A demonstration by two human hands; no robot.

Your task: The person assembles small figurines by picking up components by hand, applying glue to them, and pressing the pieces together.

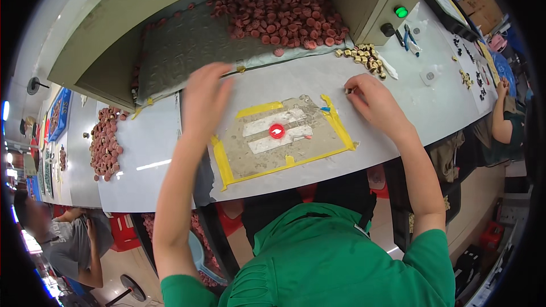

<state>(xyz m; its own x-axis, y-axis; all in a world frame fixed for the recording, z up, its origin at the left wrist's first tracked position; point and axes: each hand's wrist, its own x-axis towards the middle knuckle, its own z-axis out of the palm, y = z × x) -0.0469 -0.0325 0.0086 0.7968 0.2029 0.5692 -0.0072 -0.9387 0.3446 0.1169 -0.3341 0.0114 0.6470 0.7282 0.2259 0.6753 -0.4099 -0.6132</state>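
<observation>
My right hand (372, 102) pinches a small dark-and-cream piece (348, 91) at the right of the work area. Some way beyond it lies a loose heap of similar cream-and-dark pieces (364, 57). My left hand (207, 99) hangs over the left of the work area, blurred by motion, and whether it holds anything is not visible. Between the hands, a red round cup-shaped piece (277, 131) with white inside sits on a worn grey sheet (239, 156) edged with yellow tape (341, 128). White strips cross that sheet under and beside the red piece.
A beige machine housing (91, 57) arches over a big heap of reddish cup-shaped pieces (284, 17). Similar pieces (106, 145) lie in a pile at the left. Blue-handled pliers (410, 42) rest at the far right. Two other people sit at either side.
</observation>
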